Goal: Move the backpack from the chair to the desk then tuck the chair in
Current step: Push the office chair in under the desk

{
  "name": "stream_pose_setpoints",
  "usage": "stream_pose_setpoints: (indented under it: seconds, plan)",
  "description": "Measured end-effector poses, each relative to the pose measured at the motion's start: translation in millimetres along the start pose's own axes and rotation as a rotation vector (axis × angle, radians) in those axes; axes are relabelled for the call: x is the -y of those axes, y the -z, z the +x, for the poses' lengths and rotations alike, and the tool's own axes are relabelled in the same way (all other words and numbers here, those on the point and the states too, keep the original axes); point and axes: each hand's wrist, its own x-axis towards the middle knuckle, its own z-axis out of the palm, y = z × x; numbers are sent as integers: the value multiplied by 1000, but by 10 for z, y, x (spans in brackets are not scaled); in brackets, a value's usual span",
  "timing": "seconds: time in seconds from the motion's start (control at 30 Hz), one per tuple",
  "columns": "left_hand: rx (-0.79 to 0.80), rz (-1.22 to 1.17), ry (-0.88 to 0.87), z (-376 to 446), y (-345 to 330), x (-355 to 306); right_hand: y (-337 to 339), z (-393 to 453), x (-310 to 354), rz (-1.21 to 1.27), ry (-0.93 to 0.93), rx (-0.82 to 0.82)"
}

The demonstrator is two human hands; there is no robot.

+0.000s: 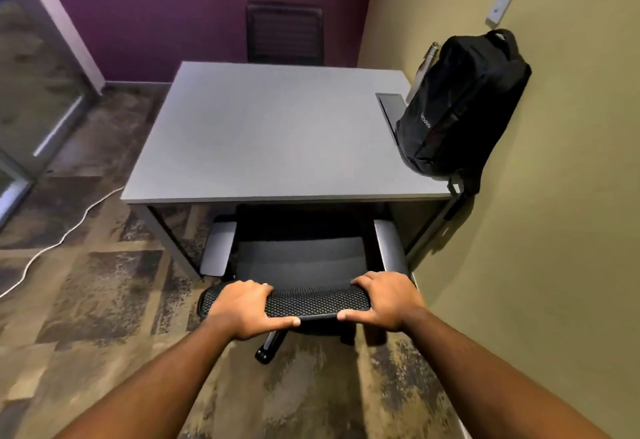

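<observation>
A black backpack stands upright on the grey desk at its right edge, leaning against the tan wall, with a strap hanging off the near corner. The black mesh office chair sits at the desk's near side, its seat front and armrests partly under the desktop. My left hand grips the top of the chair's backrest on the left. My right hand grips the same backrest top on the right, fingers over it and thumbs on the near side.
A second black chair stands beyond the desk by the purple wall. A grey cable hatch is set in the desktop beside the backpack. A white cable trails over the patterned carpet at left. A glass partition runs along the left.
</observation>
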Motion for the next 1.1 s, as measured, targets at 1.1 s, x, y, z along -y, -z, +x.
stream_pose_setpoints:
  seconds: [1.1]
  plan:
    - [32, -88, 28, 1967, 501, 436, 299, 1850, -1031, 29, 34, -41]
